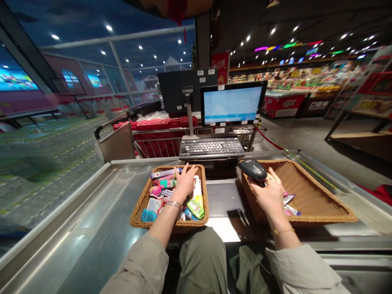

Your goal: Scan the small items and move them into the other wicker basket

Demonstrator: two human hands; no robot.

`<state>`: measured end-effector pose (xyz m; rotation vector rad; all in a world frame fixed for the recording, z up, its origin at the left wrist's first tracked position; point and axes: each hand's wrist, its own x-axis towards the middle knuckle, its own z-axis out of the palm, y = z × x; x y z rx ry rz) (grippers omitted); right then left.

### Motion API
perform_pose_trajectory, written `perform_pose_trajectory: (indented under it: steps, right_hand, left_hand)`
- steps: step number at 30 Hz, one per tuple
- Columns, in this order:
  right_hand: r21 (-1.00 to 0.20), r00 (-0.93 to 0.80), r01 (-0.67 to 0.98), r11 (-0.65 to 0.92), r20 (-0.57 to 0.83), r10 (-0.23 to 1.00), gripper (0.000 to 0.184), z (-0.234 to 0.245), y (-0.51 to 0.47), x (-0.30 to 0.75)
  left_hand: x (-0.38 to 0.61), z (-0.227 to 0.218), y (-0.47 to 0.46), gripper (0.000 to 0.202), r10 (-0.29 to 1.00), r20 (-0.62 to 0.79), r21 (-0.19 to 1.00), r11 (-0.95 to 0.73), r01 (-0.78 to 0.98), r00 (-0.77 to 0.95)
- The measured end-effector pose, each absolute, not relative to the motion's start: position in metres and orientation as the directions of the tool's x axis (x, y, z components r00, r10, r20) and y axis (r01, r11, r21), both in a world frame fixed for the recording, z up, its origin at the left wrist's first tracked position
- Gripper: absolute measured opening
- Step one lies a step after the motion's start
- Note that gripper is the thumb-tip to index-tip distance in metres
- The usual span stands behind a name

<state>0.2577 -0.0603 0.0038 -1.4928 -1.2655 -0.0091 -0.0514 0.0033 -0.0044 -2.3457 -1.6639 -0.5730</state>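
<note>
My left hand is over the far side of the left wicker basket, its fingers spread. Whether the fingertips touch the packets under them I cannot tell. Small packaged goods in bright colours fill that basket, among them a green-and-yellow pack, a blue pack and a long boxed item at the back. In my right hand is a black barcode scanner, held above the left part of the right wicker basket. A few small packets lie in that basket, partly behind my hand.
Between the baskets is a grey flat panel set into the metal counter. A black keyboard and a lit monitor stand behind it. Beyond them are a shopping cart and, at left, an upright metal panel.
</note>
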Motion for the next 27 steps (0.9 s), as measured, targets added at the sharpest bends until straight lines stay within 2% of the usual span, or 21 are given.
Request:
perform_pose_trajectory:
  steps: [5, 11, 17, 20, 27]
  right_hand:
    - [-0.684, 0.376, 0.698, 0.211, 0.601, 0.705, 0.037, -0.003, -0.056, 0.247]
    - [-0.676, 0.357, 0.709, 0.203, 0.592, 0.723, 0.039, -0.011, -0.054, 0.247]
    - [-0.674, 0.362, 0.715, 0.184, 0.583, 0.727, 0.041, -0.012, -0.055, 0.248]
    - [-0.667, 0.363, 0.724, 0.177, 0.586, 0.725, 0.042, -0.013, -0.055, 0.248]
    - [-0.671, 0.363, 0.721, 0.172, 0.578, 0.731, 0.039, -0.015, -0.054, 0.249]
  left_hand:
    - [-0.077, -0.010, 0.011, 0.043, 0.863, 0.325, -0.011, -0.406, 0.914, 0.387]
    - [-0.076, 0.001, 0.018, 0.043, 0.841, 0.009, -0.069, -0.540, 0.839, 0.542]
    - [-0.068, 0.006, 0.025, 0.043, 0.791, -0.157, -0.116, -0.610, 0.784, 0.592]
    - [-0.067, 0.000, 0.028, 0.040, 0.770, -0.135, -0.163, -0.638, 0.752, 0.624]
    - [-0.078, -0.020, 0.036, 0.024, 0.653, 0.055, -0.288, -0.714, 0.638, 0.755]
